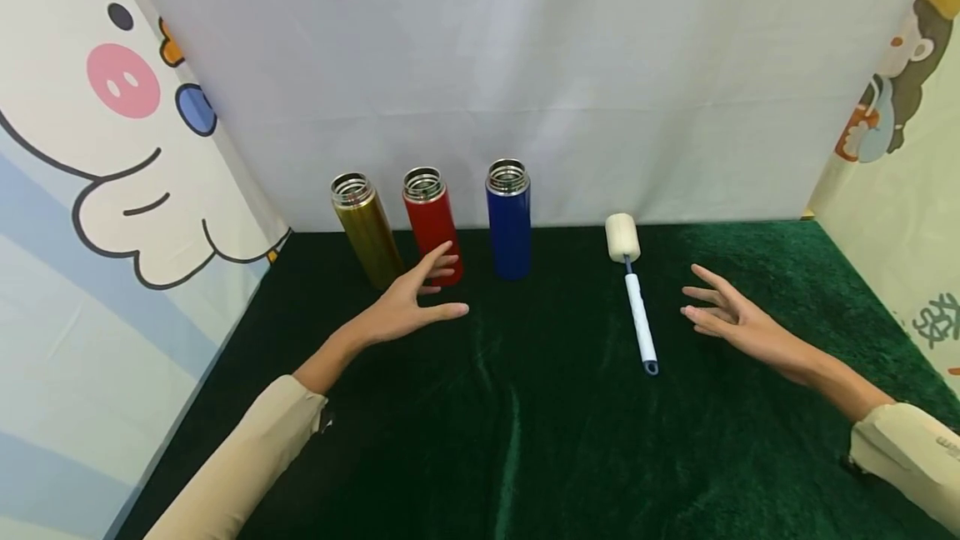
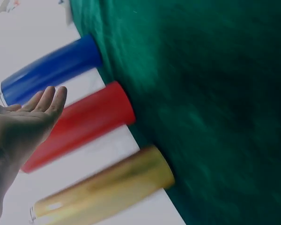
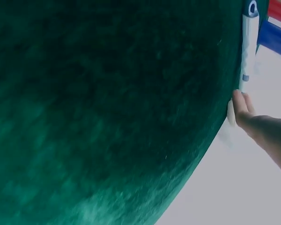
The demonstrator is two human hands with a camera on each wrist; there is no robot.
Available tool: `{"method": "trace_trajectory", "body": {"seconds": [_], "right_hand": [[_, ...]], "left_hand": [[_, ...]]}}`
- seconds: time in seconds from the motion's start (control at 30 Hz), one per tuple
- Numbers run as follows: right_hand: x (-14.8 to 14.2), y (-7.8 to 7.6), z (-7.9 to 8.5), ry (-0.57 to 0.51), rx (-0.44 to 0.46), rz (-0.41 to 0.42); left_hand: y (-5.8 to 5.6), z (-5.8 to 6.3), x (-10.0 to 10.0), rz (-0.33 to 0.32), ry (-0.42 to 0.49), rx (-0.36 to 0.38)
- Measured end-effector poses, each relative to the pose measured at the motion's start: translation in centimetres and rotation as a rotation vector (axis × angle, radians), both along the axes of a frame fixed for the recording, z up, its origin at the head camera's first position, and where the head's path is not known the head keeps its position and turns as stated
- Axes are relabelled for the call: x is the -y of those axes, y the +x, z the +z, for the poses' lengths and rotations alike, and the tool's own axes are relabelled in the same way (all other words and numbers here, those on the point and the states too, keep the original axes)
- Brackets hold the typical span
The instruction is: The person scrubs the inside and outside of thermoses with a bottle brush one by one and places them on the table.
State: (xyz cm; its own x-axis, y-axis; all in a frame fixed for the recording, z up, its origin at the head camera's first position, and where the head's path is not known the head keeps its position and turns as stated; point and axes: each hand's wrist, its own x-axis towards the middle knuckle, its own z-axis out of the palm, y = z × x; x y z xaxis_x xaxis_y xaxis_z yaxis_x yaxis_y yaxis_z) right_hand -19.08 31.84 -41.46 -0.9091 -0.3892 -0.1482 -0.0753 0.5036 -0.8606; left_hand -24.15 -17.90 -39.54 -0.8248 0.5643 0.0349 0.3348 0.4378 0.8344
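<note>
Three lidless bottles stand upright in a row near the back: a gold bottle [image 1: 369, 240], a red bottle [image 1: 432, 219] and a blue bottle [image 1: 510, 223], each with a bare steel threaded mouth. My left hand [image 1: 405, 304] is in front of the red bottle, fingers spread and holding nothing; it overlaps that bottle in the left wrist view too. Right of the bottles lies a sponge bottle brush [image 1: 638, 315], its white head toward the back and its looped handle end toward me. To the right of its handle hovers my right hand [image 1: 738, 322], fingers apart and holding nothing.
Dark green cloth [image 1: 570, 440] covers the table, with a crease running toward the front. A pale curtain [image 1: 480, 40] hangs directly behind the bottles. Printed cartoon sheets [image 1: 67, 290] close off the left and right sides.
</note>
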Motion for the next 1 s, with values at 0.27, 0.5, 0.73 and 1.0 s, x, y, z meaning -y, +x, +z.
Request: {"method": "trace_trajectory", "body": {"seconds": [0.27, 0.5, 0.73, 1.0], "right_hand": [[1.6, -1.1, -0.9, -0.080, 0.034, -0.046], [3.0, -2.4, -1.9, -0.041, 0.082, -0.117], [4.6, -3.0, -2.4, -0.022, 0.123, -0.121], [5.6, -3.1, -2.3, 0.040, 0.119, -0.143]], "left_hand": [[-2.9, -0.2, -4.5, 0.014, 0.078, 0.152], [-5.5, -0.7, -7.6, 0.165, 0.142, 0.136], [-6.8, -1.5, -9.3, 0.260, 0.222, 0.088], [-7.7, -2.1, -10.2, 0.341, 0.228, 0.040]]}}
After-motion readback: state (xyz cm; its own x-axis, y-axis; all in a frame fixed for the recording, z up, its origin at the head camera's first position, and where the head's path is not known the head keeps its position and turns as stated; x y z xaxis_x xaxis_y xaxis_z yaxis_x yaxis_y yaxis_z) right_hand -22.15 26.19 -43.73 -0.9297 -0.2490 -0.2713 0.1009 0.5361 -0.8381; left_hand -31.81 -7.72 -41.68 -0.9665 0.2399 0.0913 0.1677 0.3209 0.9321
